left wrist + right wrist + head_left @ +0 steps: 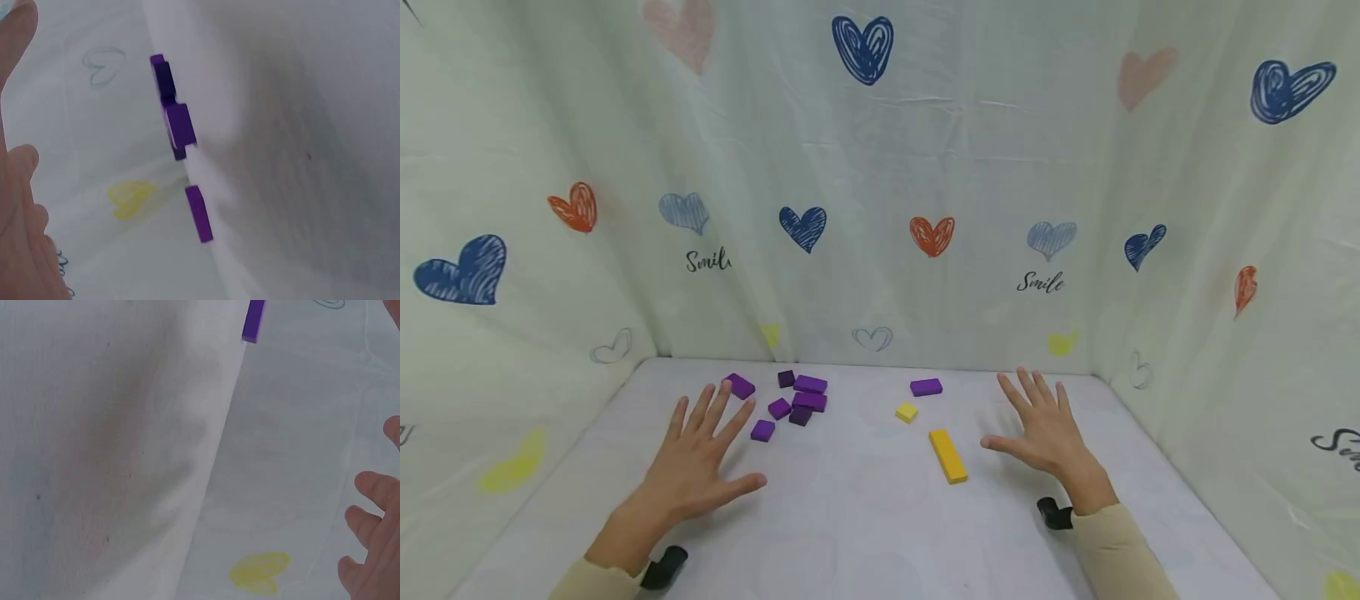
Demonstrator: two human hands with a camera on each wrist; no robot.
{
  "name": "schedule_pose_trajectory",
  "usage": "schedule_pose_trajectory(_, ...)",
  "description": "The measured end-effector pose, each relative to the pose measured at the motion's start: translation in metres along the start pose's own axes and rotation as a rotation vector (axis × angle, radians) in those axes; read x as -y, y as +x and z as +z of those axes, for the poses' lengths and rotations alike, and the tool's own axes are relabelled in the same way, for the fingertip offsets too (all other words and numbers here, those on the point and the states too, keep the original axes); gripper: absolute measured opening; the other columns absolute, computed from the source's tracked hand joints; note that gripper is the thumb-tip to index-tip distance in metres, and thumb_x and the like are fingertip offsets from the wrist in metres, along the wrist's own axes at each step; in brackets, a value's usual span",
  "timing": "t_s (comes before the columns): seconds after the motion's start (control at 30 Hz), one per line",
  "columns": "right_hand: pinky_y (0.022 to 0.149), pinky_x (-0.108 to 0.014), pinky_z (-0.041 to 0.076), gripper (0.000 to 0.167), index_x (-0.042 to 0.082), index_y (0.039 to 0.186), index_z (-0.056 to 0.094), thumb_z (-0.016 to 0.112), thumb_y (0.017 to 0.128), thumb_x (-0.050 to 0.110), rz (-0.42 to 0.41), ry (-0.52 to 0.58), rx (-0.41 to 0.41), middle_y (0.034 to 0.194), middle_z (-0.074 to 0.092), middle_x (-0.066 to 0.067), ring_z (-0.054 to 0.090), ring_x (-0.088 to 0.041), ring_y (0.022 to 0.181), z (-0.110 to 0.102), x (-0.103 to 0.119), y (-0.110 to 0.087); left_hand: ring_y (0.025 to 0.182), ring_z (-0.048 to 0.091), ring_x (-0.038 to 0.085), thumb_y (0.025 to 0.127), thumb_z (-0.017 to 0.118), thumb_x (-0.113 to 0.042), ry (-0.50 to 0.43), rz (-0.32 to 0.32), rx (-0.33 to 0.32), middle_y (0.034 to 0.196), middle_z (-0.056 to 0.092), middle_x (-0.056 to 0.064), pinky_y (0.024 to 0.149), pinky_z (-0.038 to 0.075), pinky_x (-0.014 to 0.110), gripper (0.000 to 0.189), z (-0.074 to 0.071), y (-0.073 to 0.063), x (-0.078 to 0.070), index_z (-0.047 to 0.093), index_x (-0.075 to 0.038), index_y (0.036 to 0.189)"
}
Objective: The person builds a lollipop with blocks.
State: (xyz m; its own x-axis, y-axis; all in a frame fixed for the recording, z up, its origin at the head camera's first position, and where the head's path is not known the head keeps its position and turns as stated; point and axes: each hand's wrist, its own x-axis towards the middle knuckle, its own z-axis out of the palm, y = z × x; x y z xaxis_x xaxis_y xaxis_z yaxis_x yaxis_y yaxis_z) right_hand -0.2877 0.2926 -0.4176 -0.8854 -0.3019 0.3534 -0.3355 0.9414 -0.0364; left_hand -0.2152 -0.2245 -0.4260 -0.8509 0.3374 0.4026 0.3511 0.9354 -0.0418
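My left hand (pixel 688 467) hovers over the left part of the table, fingers spread and holding nothing. Just beyond it lies a loose group of several purple blocks, among them a purple cube (pixel 763 431) and a longer purple block (pixel 809 402). My right hand (pixel 1047 429) is spread in the same way on the right, with nothing in it. Nearest to its thumb is a long orange-yellow block (pixel 948 457). A small yellow block (pixel 906 412) and a single purple block (pixel 926 387) lie farther back. The left wrist view shows purple blocks (pixel 180 124) beside the left fingers.
The table (pixel 850 525) has a white cover. Pale curtains (pixel 880 292) printed with hearts and the word Smile stand along its back and both sides. A black strap piece (pixel 666 568) sits at the left wrist, another black piece (pixel 1056 513) at the right.
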Motion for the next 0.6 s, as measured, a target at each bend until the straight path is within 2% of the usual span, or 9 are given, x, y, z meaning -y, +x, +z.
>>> schedule_pose_trajectory(0.13, 0.113, -0.058, 0.005, 0.106, 0.023, 0.153, 0.023, 0.054, 0.070, 0.081, -0.010, 0.070, 0.048, 0.155, 0.024, -0.016, 0.021, -0.039, 0.140, 0.003, 0.008, 0.002, 0.144, -0.001, 0.037, 0.075, 0.059, -0.074, -0.105, 0.002, 0.042, 0.159, 0.003, 0.016, 0.112, -0.016, 0.049, 0.103, 0.001, 0.005, -0.010, 0.018, -0.022, 0.154)
schedule_pose_trajectory(0.23, 0.113, -0.058, 0.009, 0.103, 0.021, 0.152, 0.026, 0.057, 0.071, 0.078, -0.012, 0.113, 0.094, 0.153, 0.029, -0.015, 0.026, -0.036, 0.138, 0.006, 0.015, 0.004, 0.145, 0.003, 0.036, 0.075, 0.063, -0.070, -0.194, 0.009, 0.064, 0.159, 0.004, 0.014, 0.113, -0.014, 0.043, 0.102, 0.004, 0.010, -0.019, 0.017, -0.024, 0.154)
schedule_pose_trajectory(0.33, 0.112, -0.058, 0.015, 0.100, 0.022, 0.151, 0.029, 0.061, 0.072, 0.074, -0.006, 0.168, 0.126, 0.151, 0.033, -0.012, 0.030, -0.036, 0.137, 0.008, 0.023, 0.007, 0.144, 0.009, 0.035, 0.075, 0.067, -0.065, -0.279, 0.035, 0.058, 0.159, 0.009, 0.012, 0.116, -0.003, 0.047, 0.101, 0.007, 0.016, -0.030, 0.019, -0.025, 0.154)
schedule_pose_trajectory(0.47, 0.109, -0.059, 0.024, 0.096, 0.023, 0.150, 0.032, 0.068, 0.073, 0.067, -0.007, 0.264, 0.162, 0.151, 0.034, -0.009, 0.032, -0.035, 0.136, 0.008, 0.033, 0.009, 0.142, 0.019, 0.036, 0.075, 0.069, -0.062, -0.322, 0.099, 0.025, 0.157, 0.019, 0.014, 0.112, 0.019, 0.056, 0.096, 0.015, 0.029, -0.045, 0.026, -0.025, 0.152)
schedule_pose_trajectory(0.6, 0.109, -0.056, 0.026, 0.091, 0.020, 0.148, 0.036, 0.072, 0.074, 0.060, -0.017, 0.317, 0.200, 0.150, 0.037, -0.007, 0.034, -0.032, 0.136, 0.010, 0.042, 0.011, 0.142, 0.021, 0.034, 0.078, 0.066, -0.062, -0.350, 0.128, 0.081, 0.158, 0.016, 0.011, 0.108, 0.026, 0.058, 0.090, 0.023, 0.043, -0.063, 0.026, -0.029, 0.152)
